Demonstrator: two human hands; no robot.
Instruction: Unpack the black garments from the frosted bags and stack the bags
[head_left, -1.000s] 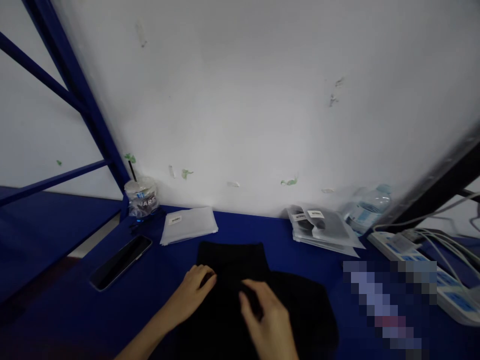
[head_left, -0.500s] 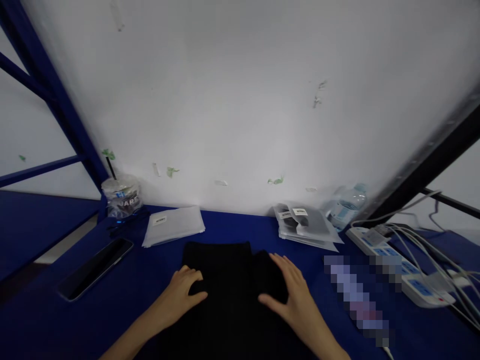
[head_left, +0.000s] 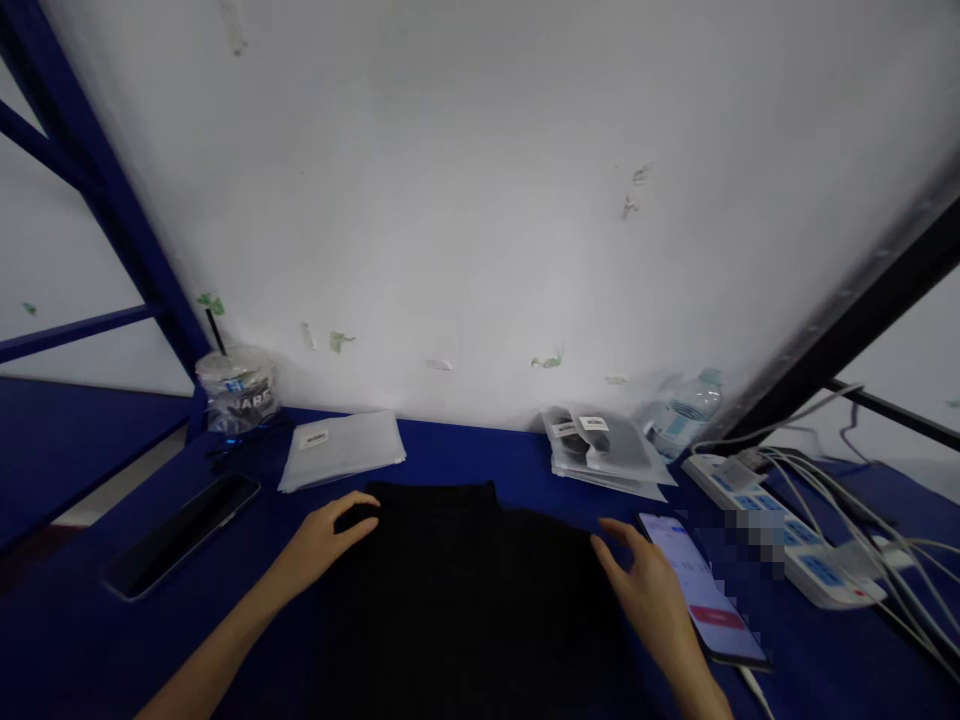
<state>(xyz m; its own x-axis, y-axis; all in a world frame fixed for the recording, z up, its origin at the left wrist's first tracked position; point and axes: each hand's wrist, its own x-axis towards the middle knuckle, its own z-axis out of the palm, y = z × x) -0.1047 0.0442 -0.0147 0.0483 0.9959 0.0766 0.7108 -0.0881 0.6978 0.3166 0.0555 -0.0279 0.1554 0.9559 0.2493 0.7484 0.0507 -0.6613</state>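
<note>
Black folded fabric garment (head_left: 465, 590) lies low in the frame on the blue tabletop (head_left: 90, 640); left hand (head_left: 319, 540) and right hand (head_left: 645, 590) rest flat at its edges, fingers released.

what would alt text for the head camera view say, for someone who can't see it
A person's left hand and right hand rest flat on the two edges of a black garment spread on a blue table. A lit phone lies by the right hand, a dark phone far left, and plastic bags along the white wall.
</note>
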